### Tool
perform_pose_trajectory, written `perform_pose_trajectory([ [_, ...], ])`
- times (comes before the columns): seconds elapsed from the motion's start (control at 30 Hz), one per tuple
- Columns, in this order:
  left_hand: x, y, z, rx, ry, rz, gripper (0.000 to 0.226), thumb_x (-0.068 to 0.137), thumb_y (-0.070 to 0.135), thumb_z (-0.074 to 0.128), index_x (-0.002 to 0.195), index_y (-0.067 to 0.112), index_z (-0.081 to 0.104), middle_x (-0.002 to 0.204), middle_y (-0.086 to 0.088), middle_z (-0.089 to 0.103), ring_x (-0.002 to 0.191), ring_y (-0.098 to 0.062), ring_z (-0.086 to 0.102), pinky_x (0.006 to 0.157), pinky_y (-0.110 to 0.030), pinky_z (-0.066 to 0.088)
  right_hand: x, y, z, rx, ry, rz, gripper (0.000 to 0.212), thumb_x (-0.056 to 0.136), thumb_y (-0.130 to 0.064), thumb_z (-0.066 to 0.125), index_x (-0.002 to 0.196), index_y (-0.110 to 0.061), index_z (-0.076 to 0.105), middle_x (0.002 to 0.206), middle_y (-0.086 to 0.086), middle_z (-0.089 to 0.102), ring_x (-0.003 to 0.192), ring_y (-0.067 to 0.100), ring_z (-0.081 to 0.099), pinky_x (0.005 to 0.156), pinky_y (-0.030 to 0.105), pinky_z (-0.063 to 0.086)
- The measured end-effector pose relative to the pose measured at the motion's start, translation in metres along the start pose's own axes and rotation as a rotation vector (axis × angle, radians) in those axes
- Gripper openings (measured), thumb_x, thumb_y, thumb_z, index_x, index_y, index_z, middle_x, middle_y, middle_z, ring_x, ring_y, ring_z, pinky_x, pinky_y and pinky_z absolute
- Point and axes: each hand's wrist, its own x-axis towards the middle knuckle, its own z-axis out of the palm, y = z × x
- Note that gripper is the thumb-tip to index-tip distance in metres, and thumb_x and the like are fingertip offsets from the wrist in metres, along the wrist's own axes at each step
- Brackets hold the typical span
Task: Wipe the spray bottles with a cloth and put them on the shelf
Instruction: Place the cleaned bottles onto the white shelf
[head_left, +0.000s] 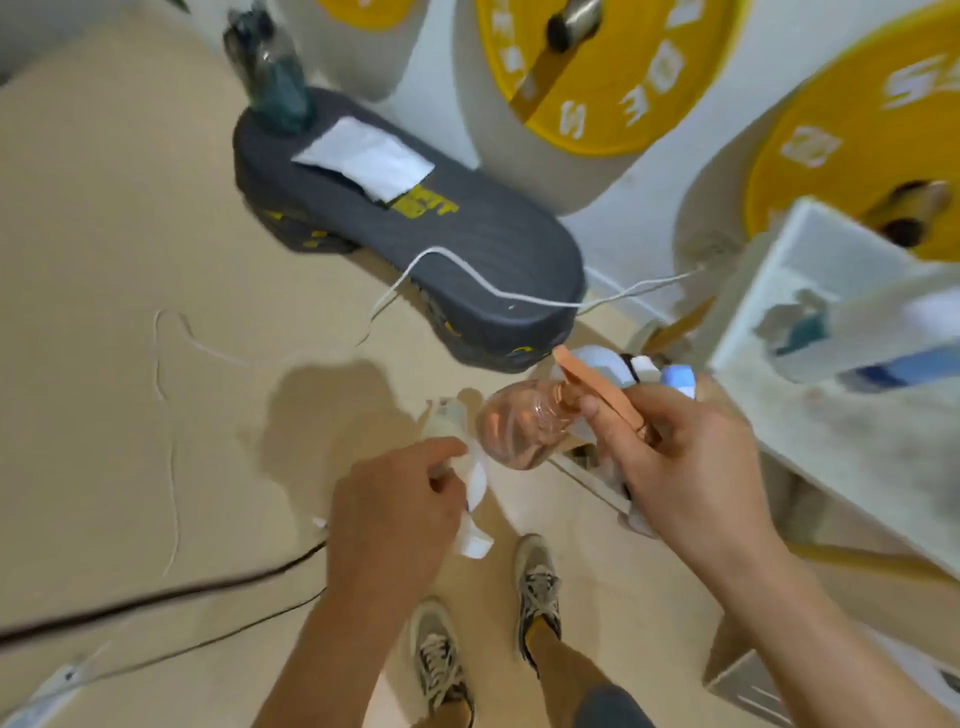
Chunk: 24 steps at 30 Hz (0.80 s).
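The white shelf (857, 426) stood beyond and to the right of the right hand's fingers. One of its compartments held a teal object (802, 327) shaped like a spray bottle, too blurred to name for certain. The pink spray bottle (511, 431) was see-through, and whether it held any liquid could not be told.

The right hand (675, 457) gripped this bottle at its neck and orange trigger head, fingers (623, 441) curled round it and the thumb lying on the neck. The bottle's body pointed leftward, toward the other hand. The left hand (395, 514) pinched a white cloth (475, 488) between curled fingers (441, 452) and thumb. The cloth hung just beside the bottle's base, though contact between the two could not be made out.

Well beyond both hands' fingertips a grey pad (467, 234) lay on the floor, with a teal spray bottle (280, 88) upright at its far end and a folded white cloth (363, 156) beside it. That bottle was smeared by motion blur, and the shelf was cut off by the right edge. Small white and blue things past the right fingers were too blurred to identify.
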Motion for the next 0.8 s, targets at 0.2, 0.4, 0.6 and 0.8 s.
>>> perform_pose_trajectory([
  [0.2, -0.047, 0.093, -0.091, 0.077, -0.009, 0.32, 0.029, 0.081, 0.027, 0.063, 0.094, 0.051, 0.069, 0.072, 0.01, 0.071, 0.071, -0.016, 0.062, 0.067, -0.026, 0.047, -0.015, -0.043, -0.147, -0.097, 0.17, 0.049, 0.054, 0.082, -0.069, 0.047, 0.06, -0.023, 0.064, 0.046, -0.005, 0.045, 0.054, 0.011, 0.046, 0.048, 0.031, 0.03],
  [0.4, -0.075, 0.183, -0.107, 0.107, -0.02, 0.655, 0.029, 0.08, 0.042, 0.047, 0.108, 0.051, 0.049, 0.069, 0.011, 0.067, 0.069, -0.011, 0.06, 0.07, -0.031, 0.05, -0.036, -0.022, -0.239, -0.224, 0.154, 0.189, 0.049, 0.08, -0.066, 0.052, 0.06, -0.023, 0.064, 0.051, -0.001, 0.052, 0.057, 0.019, 0.051, 0.051, 0.037, 0.039],
  [0.6, -0.077, 0.269, -0.045, 0.184, -0.249, 0.69, 0.02, 0.096, 0.038, 0.051, 0.106, 0.039, 0.068, 0.077, 0.008, 0.07, 0.08, -0.01, 0.063, 0.076, -0.029, 0.048, -0.051, 0.055, -0.294, -0.335, 0.205, 0.352, 0.053, 0.085, -0.066, 0.05, 0.059, -0.021, 0.061, 0.048, -0.002, 0.05, 0.054, 0.018, 0.048, 0.048, 0.031, 0.03],
  [0.8, -0.055, 0.315, 0.038, 0.238, -0.363, 0.719, 0.022, 0.099, 0.034, 0.049, 0.109, 0.034, 0.069, 0.087, 0.006, 0.072, 0.084, -0.014, 0.063, 0.073, -0.029, 0.049, -0.036, 0.133, -0.304, -0.358, 0.228, 0.425, 0.055, 0.091, -0.062, 0.047, 0.06, -0.019, 0.061, 0.051, -0.002, 0.049, 0.06, 0.026, 0.051, 0.047, 0.031, 0.029],
])
